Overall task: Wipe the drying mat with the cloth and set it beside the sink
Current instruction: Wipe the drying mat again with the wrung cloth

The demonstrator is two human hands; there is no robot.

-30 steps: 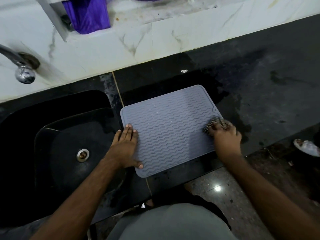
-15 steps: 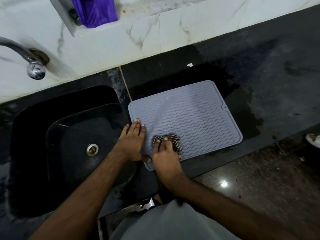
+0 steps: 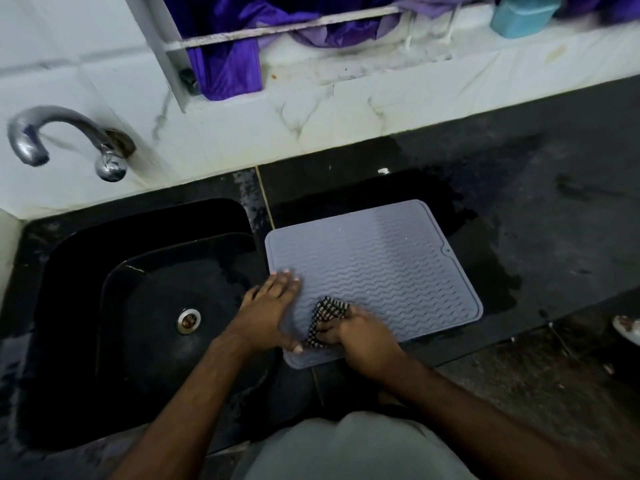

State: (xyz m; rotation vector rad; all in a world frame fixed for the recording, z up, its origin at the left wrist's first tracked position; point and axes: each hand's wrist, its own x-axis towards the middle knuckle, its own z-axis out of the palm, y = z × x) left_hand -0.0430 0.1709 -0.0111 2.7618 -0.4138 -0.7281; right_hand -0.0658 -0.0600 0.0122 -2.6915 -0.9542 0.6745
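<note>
A grey drying mat (image 3: 381, 268) with a wavy ribbed pattern lies flat on the black counter, just right of the black sink (image 3: 104, 258). My left hand (image 3: 270, 310) presses flat on the mat's left edge, fingers straight. My right hand (image 3: 360, 336) grips a black-and-white checked cloth (image 3: 323, 318) and holds it against the mat's near-left part. Most of the cloth is hidden under my fingers.
A metal tap (image 3: 59, 140) sticks out of the white tiled wall above the sink. The counter (image 3: 540, 216) right of the mat is wet. Purple cloth (image 3: 225, 64) and a teal container (image 3: 523, 12) sit on the window ledge behind.
My right hand swept the cloth from the mat's right edge across to its near-left part and stays there. My left hand kept pressing the left edge.
</note>
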